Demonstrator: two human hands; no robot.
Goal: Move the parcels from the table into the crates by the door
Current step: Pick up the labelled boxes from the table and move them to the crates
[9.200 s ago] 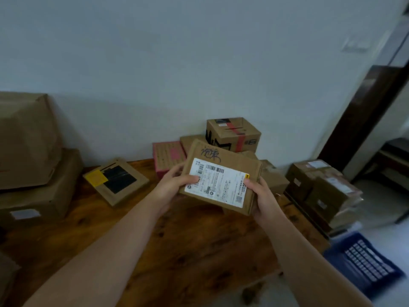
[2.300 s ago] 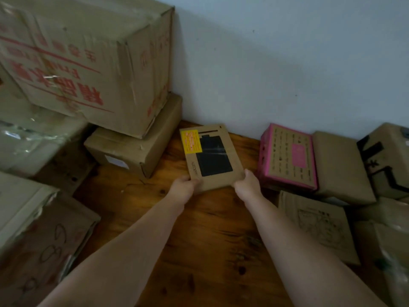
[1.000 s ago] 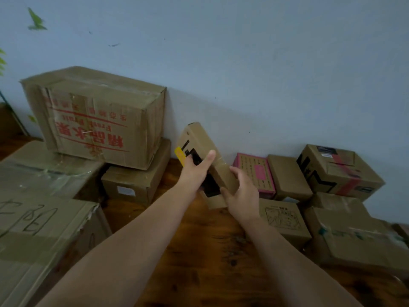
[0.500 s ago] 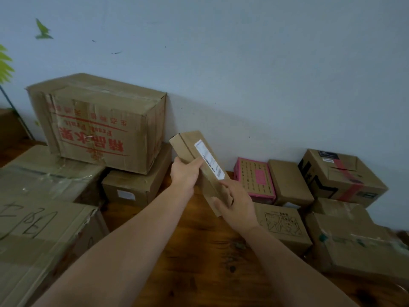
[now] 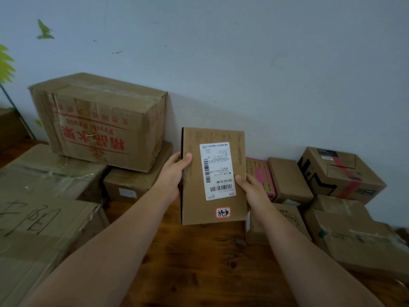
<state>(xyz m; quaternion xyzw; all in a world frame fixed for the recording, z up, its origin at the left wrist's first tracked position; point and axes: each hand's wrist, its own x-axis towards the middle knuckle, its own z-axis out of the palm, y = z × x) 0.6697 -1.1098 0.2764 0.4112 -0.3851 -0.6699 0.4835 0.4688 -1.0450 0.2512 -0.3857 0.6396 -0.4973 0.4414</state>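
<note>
Hands (image 5: 174, 177) either side of flat parcel (image 5: 212, 176)

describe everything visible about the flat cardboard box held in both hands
The flat brown cardboard parcel is a thin rectangular box, closed, held upright above the wooden table with its broad face toward the camera. That face bears a white shipping label with barcodes, a small red-edged sticker with handwriting near the bottom, and grey print along the right edge. The left hand grips its left edge, thumb on the front; the right hand grips the right edge lower down.
</note>
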